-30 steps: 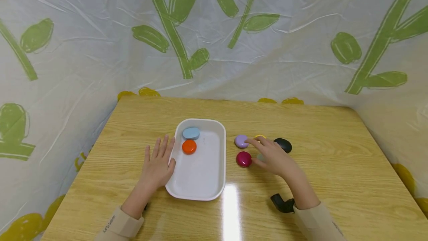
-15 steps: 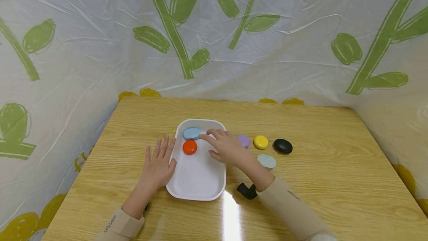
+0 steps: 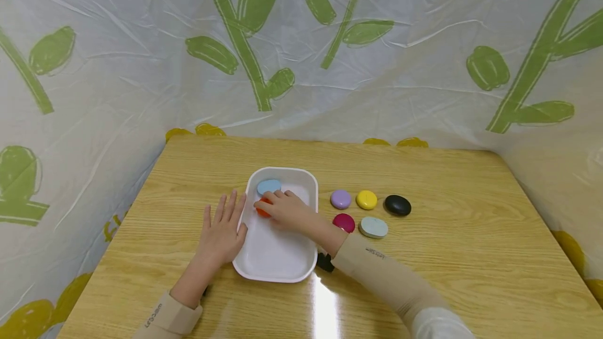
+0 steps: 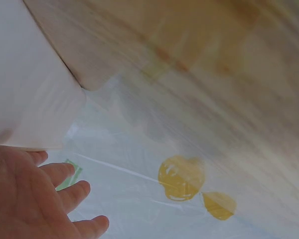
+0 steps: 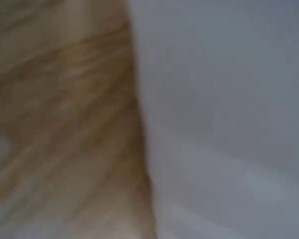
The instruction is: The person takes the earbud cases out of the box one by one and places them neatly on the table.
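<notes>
A white tray [image 3: 278, 275] rests on the wooden table. My left hand [image 3: 222, 237] lies flat with spread fingers along its left side, fingertips by the rim; the left wrist view also shows these straight fingers beside a white wall. Inside the tray, my right hand [image 3: 289, 213] bends its fingers over a smooth orange pebble [image 3: 261, 211] and grips it. The thumb is hidden beneath the hand. A light blue oval pebble [image 3: 268, 187] lies just behind the orange one. In the right wrist view only the blurred tray wall [image 5: 224, 124] and wood grain appear.
Right of the tray lie a purple pebble [image 3: 341, 199], a yellow one [image 3: 366, 200], a black one [image 3: 398, 205], a dark red one [image 3: 344, 222] and a grey-green one [image 3: 374, 227]. A flower-printed plastic sheet [image 3: 301, 93] surrounds the wooden table [image 3: 447, 234].
My right hand has moved left from above the pebbles on the table, across the tray rim, and down onto the orange pebble. The left hand has stayed in place.
</notes>
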Available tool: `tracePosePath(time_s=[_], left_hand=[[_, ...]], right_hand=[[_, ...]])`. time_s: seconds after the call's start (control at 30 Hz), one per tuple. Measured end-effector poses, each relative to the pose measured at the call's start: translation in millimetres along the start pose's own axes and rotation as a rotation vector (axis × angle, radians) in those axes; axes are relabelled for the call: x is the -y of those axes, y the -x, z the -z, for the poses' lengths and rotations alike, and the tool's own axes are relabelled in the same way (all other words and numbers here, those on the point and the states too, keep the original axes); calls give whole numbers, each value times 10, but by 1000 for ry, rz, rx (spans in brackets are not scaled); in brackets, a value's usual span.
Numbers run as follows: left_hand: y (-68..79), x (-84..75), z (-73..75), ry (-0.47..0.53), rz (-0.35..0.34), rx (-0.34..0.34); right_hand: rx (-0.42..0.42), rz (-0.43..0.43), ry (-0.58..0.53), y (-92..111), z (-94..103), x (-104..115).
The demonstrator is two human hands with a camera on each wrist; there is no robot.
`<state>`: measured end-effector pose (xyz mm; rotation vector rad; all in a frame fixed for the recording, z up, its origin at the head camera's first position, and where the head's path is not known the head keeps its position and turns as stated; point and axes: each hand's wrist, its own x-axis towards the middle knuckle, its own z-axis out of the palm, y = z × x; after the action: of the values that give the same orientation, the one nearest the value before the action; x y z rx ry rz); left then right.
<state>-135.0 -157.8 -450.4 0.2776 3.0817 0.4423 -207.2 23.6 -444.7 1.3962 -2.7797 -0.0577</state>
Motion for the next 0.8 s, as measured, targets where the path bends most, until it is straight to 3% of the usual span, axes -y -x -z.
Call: tracePosePath(time_s=[0.27,0.53,0.8], left_hand=[[2,8,-3,-6,3,5],[3,21,-29,-12,0,2],[6,17,-29,-14,-5,-10]], right_hand=[[-3,-34,14,-82,-135,63],[45,-67,-9,-89,-171,92],[9,-58,28,-66,-179,88]])
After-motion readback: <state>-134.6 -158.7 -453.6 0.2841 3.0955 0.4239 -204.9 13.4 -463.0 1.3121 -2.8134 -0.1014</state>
